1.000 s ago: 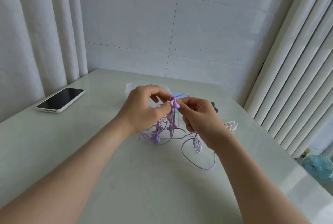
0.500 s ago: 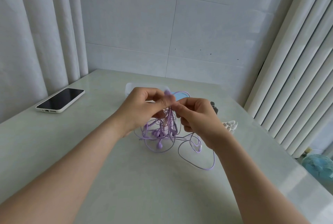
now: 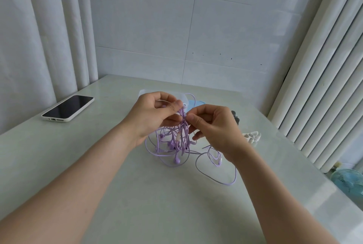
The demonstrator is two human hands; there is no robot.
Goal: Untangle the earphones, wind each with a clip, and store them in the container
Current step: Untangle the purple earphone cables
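Note:
A tangle of purple earphones (image 3: pixel 172 145) hangs over the pale table (image 3: pixel 137 194), its lower loops and earbuds resting on the surface. My left hand (image 3: pixel 153 116) pinches the top of the bundle between thumb and fingers. My right hand (image 3: pixel 214 128) pinches strands just to the right of it, fingertips almost touching the left hand's. One long cord loop (image 3: pixel 216 177) trails toward me on the right. A clear container (image 3: pixel 185 99) with a light blue lid (image 3: pixel 196 104) stands behind my hands, mostly hidden. A white clip (image 3: pixel 251 136) and a dark clip (image 3: pixel 235 117) lie to the right.
A phone (image 3: pixel 67 108) in a white case lies screen-up at the left of the table. White curtains hang on the left, a white ribbed radiator on the right. A blue fan (image 3: pixel 349 183) stands on the floor past the table's right edge.
Both hands have lifted the bundle a little higher and more cord now hangs bunched beneath them. The loops on the table have drawn in toward the middle.

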